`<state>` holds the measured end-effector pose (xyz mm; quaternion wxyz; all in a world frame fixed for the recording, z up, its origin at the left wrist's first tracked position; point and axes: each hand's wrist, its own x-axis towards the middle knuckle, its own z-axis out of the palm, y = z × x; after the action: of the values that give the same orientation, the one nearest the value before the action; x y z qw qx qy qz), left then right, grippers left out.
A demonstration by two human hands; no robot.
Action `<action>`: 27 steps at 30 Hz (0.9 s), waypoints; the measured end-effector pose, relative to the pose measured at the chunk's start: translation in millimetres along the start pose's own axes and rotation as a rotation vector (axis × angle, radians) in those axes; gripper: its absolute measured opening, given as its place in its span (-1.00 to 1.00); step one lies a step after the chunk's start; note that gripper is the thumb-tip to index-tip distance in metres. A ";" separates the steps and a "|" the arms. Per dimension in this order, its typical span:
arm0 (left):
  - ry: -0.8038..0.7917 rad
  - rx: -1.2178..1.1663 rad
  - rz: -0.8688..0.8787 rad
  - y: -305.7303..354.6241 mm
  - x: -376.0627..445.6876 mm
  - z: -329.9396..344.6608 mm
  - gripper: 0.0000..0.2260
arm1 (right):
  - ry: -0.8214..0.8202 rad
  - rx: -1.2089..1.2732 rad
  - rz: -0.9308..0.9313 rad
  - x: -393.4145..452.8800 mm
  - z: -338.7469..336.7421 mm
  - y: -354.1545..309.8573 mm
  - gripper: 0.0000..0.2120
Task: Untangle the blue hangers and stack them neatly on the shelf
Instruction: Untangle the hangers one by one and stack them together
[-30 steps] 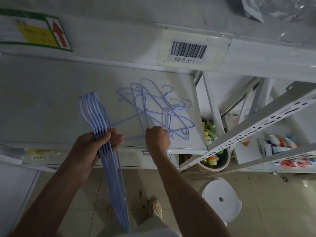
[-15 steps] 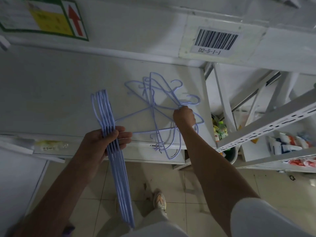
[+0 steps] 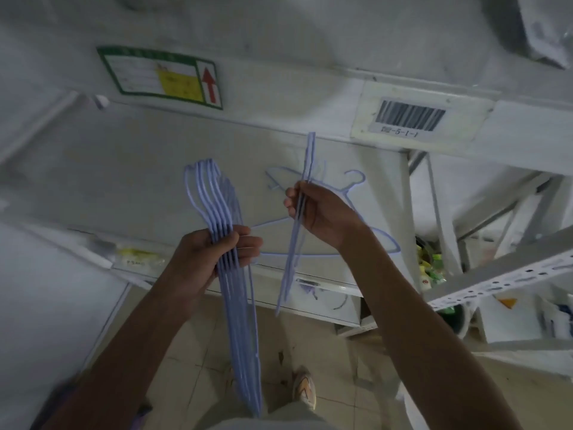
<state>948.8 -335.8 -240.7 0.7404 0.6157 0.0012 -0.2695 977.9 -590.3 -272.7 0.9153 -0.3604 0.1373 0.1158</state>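
Both hands grip blue hangers edge-on: bundle, freed hanger.

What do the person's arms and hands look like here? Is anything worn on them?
Both forearms are bare. The left hand and right hand show no gloves, rings or watch. No sleeve is visible in the picture.

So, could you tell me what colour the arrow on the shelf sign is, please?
Red arrow, pointing up; head view.

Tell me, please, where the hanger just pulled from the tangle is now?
Right hand holds the hanger edge-on above the shelf, right of the left hand's bundle.
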 end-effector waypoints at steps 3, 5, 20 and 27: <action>0.029 0.041 0.036 15.7 -19.1 -8.5 -0.80 | -0.032 -0.213 0.070 7.8 27.3 -3.4 -0.78; 0.063 0.057 0.052 25.2 -29.7 -18.1 -0.81 | -0.042 -0.348 0.120 11.4 36.1 -0.5 -0.81; 0.129 0.261 -0.071 23.8 -29.2 -111.3 -0.83 | 0.005 -0.577 0.247 -40.1 119.3 151.9 -0.78; 0.138 0.201 -0.045 0.4 -50.6 -185.2 -0.88 | -0.025 -0.563 0.174 -46.7 170.4 213.8 -0.64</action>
<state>966.8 -146.7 -268.2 0.6670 0.7037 0.0391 -0.2418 896.3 -325.1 -271.6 0.7675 -0.5857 0.1189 0.2317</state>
